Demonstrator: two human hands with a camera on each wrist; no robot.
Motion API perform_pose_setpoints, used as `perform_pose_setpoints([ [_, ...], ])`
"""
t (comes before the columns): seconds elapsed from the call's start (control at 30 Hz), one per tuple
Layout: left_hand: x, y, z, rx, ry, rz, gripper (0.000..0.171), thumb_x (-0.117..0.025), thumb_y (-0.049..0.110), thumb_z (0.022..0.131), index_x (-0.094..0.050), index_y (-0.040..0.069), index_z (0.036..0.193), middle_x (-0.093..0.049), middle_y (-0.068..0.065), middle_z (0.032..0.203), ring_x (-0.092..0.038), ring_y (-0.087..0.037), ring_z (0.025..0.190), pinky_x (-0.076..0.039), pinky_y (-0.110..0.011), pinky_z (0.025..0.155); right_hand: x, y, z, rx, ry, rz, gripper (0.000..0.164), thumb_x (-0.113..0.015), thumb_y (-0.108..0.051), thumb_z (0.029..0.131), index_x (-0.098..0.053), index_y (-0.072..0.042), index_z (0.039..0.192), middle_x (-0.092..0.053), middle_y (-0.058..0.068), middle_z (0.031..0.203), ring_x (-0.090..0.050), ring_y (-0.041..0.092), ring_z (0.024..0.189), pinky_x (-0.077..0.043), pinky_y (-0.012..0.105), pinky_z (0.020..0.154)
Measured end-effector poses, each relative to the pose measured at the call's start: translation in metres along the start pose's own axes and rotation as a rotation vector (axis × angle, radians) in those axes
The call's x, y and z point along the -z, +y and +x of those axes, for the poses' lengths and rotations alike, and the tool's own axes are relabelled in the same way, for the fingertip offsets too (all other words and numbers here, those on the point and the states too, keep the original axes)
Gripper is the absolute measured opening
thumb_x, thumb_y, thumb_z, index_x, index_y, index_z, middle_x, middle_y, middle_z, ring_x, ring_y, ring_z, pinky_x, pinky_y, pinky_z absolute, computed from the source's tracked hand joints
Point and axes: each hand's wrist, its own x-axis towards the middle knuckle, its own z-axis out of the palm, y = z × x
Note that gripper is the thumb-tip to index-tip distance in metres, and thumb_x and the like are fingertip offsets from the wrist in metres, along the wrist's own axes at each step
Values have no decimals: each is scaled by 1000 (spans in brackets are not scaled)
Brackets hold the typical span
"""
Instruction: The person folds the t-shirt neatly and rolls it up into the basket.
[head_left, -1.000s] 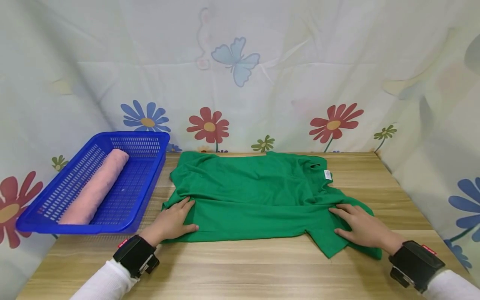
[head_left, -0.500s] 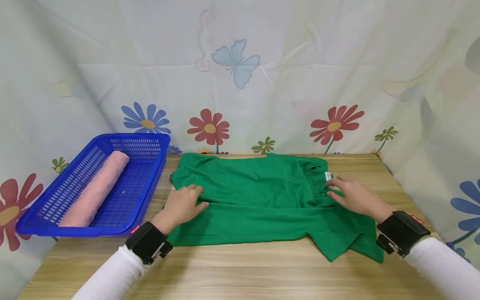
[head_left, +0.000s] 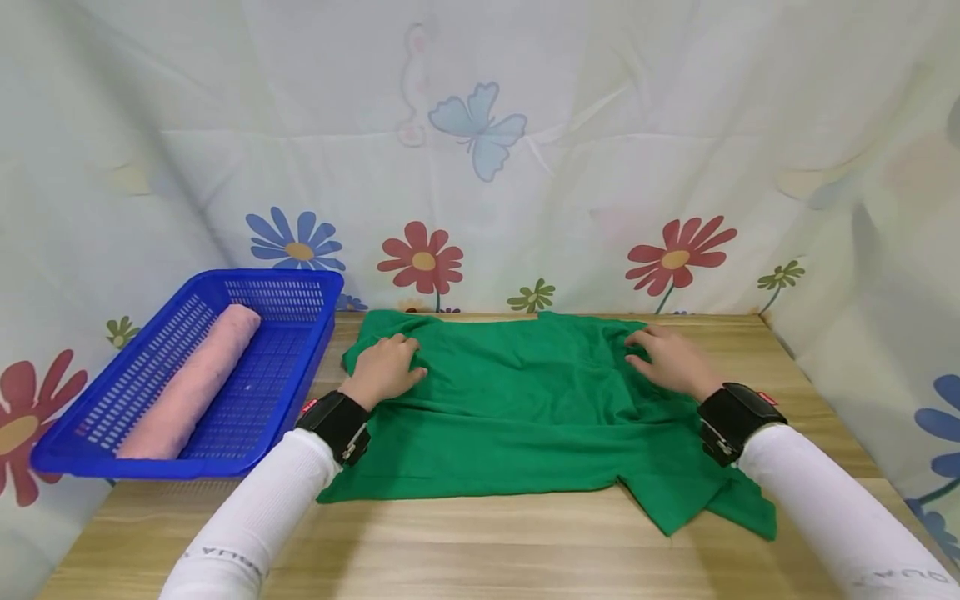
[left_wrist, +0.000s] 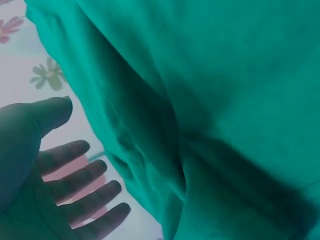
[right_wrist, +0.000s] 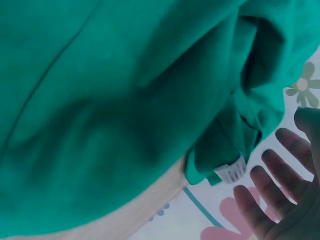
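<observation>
A green T-shirt (head_left: 510, 400) lies across the table with its near part folded over in a long strip and a sleeve sticking out at the near right. Over its far left part is my left hand (head_left: 384, 369), fingers spread and relaxed, holding nothing. My right hand (head_left: 671, 360) hovers above the collar end at the right, its fingers loosely bent and nothing between them. The white label (right_wrist: 231, 170) at the collar shows in the right wrist view, beside the fingers. In the left wrist view the hand (left_wrist: 75, 185) stands apart from the cloth.
At the left is a blue plastic basket (head_left: 292, 417) with a pink rolled cloth (head_left: 191, 383) inside. The wooden table (head_left: 480, 550) reaches a flower-printed curtain (head_left: 480, 225) at the back and sides.
Both hands have lifted from the near part of the T-shirt and moved away from the person toward its far side. The right hand has also shifted left. The T-shirt stays nearly as it was.
</observation>
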Motion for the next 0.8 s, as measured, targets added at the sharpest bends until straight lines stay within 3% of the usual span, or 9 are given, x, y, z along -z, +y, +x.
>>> perform_pose_setpoints([
  [0.2, -7, -10, 25, 56, -17, -5, 48, -57, 34, 83, -47, 10, 124, -47, -15, 120, -46, -34, 106, -41, -46, 81, -11, 9, 10, -63, 29, -33, 37, -57, -21, 84, -52, -1, 115, -50, 23, 109, -45, 39, 102, -38, 51, 82],
  [0.4, -15, -14, 42, 136, -77, 6, 53, -56, 31, 84, -40, 9, 129, -41, -17, 126, -41, -36, 111, -37, -49, 86, -21, 16, 22, -130, -1, -43, 46, -55, -20, 84, -45, 0, 123, -46, 27, 116, -43, 43, 106, -36, 53, 85],
  [0.63, -22, -14, 55, 180, -152, 19, 56, -56, 31, 84, -36, 9, 132, -38, -17, 129, -41, -36, 113, -38, -49, 84, -36, 22, 31, -116, 4, -17, 46, -57, -17, 83, -44, 1, 123, -49, 28, 113, -44, 44, 104, -35, 53, 85],
  [0.8, -23, -15, 61, 190, -138, 20, 52, -58, 28, 83, -41, 8, 128, -42, -17, 124, -47, -36, 106, -42, -49, 79, -38, 23, 33, -92, 51, -10, 34, -57, -13, 82, -52, 0, 113, -53, 25, 105, -50, 40, 95, -39, 50, 79],
])
